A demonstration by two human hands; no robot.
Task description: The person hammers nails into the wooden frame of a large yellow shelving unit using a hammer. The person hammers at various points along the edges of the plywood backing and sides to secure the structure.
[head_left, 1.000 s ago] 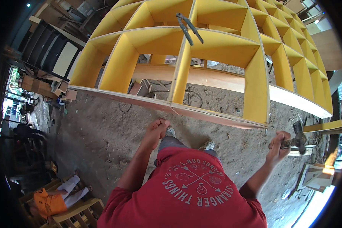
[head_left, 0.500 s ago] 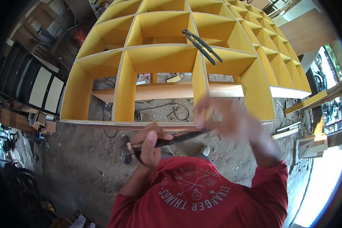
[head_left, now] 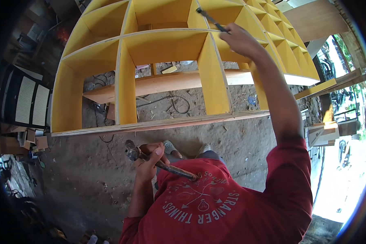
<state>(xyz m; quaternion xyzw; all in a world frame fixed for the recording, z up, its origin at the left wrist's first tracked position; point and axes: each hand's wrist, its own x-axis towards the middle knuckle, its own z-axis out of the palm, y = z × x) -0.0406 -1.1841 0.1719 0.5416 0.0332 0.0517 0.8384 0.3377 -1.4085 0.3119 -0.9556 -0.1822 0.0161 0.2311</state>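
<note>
My left hand (head_left: 149, 157) is closed around the handle of a hammer (head_left: 178, 171) close to its dark metal head, low in front of the red shirt. The handle slants down to the right across the shirt. Stretched far forward, my right hand (head_left: 240, 40) closes on the handle end of dark metal pincers (head_left: 210, 18). The pincers lie over the board edges of the large yellow shelf unit (head_left: 166, 42), jaws pointing away from me. My fingers partly cover their handles.
Yellow open compartments spread ahead, with more at the far right. A wooden board (head_left: 175, 82) runs beneath the front openings. A dark cable (head_left: 179, 103) coils on the dirt floor. Black-framed panels (head_left: 32, 99) stand at left; wood offcuts (head_left: 323, 132) lie at right.
My right hand has left the hammer handle, reached forward and taken hold of the pincers. My left hand keeps the hammer, now lower. The view has shifted, moving the shelf up and left.
</note>
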